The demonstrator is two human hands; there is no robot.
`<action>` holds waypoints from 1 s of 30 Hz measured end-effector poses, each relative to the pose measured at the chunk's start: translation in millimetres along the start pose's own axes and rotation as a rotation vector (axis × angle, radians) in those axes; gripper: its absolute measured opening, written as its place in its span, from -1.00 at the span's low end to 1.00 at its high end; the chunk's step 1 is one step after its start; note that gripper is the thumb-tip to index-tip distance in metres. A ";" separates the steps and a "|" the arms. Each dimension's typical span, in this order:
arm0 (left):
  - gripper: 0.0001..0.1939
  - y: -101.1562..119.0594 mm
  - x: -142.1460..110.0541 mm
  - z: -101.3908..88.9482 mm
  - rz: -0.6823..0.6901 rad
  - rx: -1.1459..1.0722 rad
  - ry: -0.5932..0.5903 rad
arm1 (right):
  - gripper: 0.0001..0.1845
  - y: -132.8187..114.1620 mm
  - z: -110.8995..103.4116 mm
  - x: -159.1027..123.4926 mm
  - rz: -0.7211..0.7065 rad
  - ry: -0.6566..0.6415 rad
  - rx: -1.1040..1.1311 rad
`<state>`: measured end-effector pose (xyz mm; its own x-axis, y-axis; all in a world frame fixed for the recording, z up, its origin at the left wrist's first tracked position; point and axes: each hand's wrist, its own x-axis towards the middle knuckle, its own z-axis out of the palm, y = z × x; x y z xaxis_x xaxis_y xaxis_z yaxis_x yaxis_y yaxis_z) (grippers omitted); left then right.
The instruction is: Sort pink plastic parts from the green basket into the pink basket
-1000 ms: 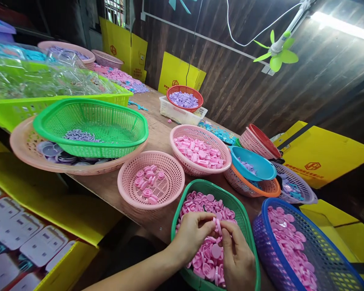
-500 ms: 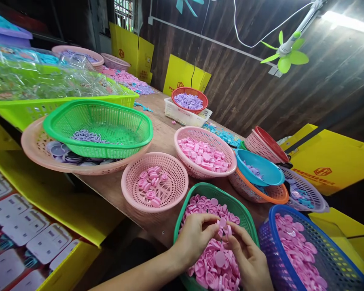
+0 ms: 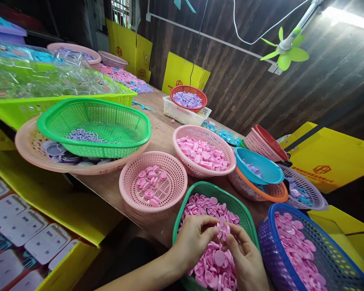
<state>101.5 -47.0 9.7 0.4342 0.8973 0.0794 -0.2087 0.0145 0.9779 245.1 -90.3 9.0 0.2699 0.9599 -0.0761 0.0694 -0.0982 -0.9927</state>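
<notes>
Both hands meet over a green basket point(image 3: 200, 190) heaped with small pink round plastic parts. My left hand point(image 3: 194, 239) pinches a pink part point(image 3: 221, 229) between thumb and fingertips. My right hand point(image 3: 245, 258) has its fingers curled onto the same pink piece from the right. A small pink basket point(image 3: 133, 194) with a few assembled pink pieces sits just left of the green one. A blue basket point(image 3: 318, 238) of pink flat discs stands at the right.
Farther on the wooden table point(image 3: 162, 139) are a pink basket of pink blocks point(image 3: 185, 159), stacked teal and orange baskets point(image 3: 271, 193), a large green basket point(image 3: 94, 106) over a pink tray, and yellow cartons. A green fan point(image 3: 286, 52) hangs above.
The hands stayed together over the green basket, working the pink part between the fingertips; the right hand's fingers have shifted a little. The view moved slightly.
</notes>
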 end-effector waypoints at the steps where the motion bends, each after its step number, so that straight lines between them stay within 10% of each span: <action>1: -0.76 0.9 -1.1 0.1 0.004 -0.002 0.000 | -0.62 0.5 -0.1 -0.3 0.005 -0.004 0.006; 20: -0.73 11.2 0.2 -2.0 -0.046 -0.114 -0.103 | -0.71 -6.6 12.7 -1.5 -0.056 -0.050 -0.013; 26: -0.75 35.8 19.5 -74.3 0.151 0.636 0.194 | -0.50 -4.5 -32.0 28.8 -0.131 -0.133 -0.354; 30: -0.67 28.9 29.8 -106.4 0.171 1.189 0.428 | -0.75 17.6 -51.5 38.9 -0.175 -0.176 -0.684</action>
<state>15.1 27.0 19.7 0.1172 0.9219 0.3693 0.7729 -0.3182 0.5490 306.3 -68.2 -6.7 0.0450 0.9990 0.0078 0.6982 -0.0259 -0.7154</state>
